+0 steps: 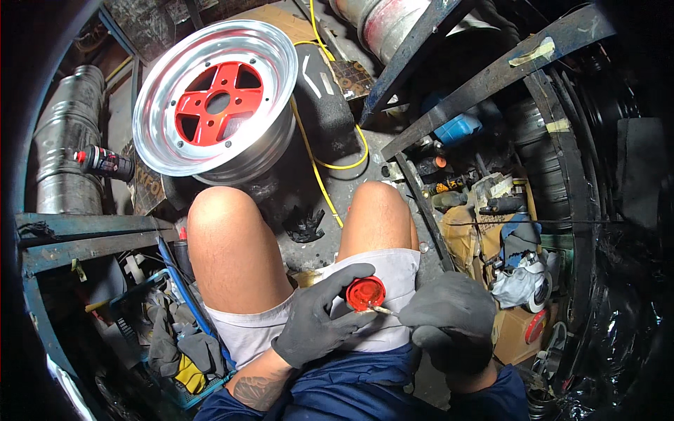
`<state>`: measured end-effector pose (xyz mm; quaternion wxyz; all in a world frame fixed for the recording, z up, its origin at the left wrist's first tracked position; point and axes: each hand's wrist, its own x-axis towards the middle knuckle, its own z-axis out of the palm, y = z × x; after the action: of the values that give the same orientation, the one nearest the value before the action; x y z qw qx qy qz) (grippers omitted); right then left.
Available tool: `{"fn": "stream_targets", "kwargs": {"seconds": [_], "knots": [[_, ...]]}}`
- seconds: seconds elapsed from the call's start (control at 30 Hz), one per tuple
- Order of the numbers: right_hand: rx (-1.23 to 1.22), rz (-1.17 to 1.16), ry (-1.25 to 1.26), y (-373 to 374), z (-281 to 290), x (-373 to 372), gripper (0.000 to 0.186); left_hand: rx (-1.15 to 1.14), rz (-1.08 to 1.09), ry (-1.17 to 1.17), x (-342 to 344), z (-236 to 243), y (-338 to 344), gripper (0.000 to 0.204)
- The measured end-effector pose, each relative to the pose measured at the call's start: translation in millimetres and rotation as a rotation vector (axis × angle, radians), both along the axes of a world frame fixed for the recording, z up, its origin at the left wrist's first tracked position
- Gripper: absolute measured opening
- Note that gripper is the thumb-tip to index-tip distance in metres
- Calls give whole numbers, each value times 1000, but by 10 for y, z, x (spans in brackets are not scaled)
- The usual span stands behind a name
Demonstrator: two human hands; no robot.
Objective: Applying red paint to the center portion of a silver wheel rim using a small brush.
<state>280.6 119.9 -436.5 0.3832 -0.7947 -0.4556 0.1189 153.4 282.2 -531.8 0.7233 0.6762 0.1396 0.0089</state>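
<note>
In a grey glove, my left hand [312, 319] grips a small round red cup [350, 293] with wet-looking red paint [373, 289] inside, tilted toward me above my lap. My right hand [453, 316], gloved the same way, pinches a thin paintbrush [384, 310]; its tip sits at the cup's near edge, and most of its handle is hidden by my fingers. Beyond my knees stands a car wheel [284, 77] with a polished silver rim and a red spoked centre [228, 116], tipped partly toward me.
A spray can [105, 163] lies by a metal drum [67, 140] at left. A yellow hose [307, 144] crosses the floor. Black crumpled plastic [304, 224] lies between my knees. Metal frames [491, 77] flank me; a crate [196, 398] of gloves and rags is at lower left, a cardboard box [509, 337] at right.
</note>
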Motion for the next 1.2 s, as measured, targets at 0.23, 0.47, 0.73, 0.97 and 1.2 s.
{"fn": "stream_targets", "kwargs": {"seconds": [0.23,0.47,0.73,0.97,1.2], "knots": [[166,9,-15,-46,-170,-18,22,14,8,-33,1,-10,-5,63],[143,37,12,-117,-175,-13,25,46,-21,-42,7,-9,-13,63],[108,13,-18,-92,-85,-2,17,52,-12,-46,7,-24,-16,62],[127,19,17,-76,-122,-14,14,41,-14,-21,-33,-42,-10,64],[86,-159,12,-8,-62,-144,38,15,-21,-24,-11,-70,-12,61]]}}
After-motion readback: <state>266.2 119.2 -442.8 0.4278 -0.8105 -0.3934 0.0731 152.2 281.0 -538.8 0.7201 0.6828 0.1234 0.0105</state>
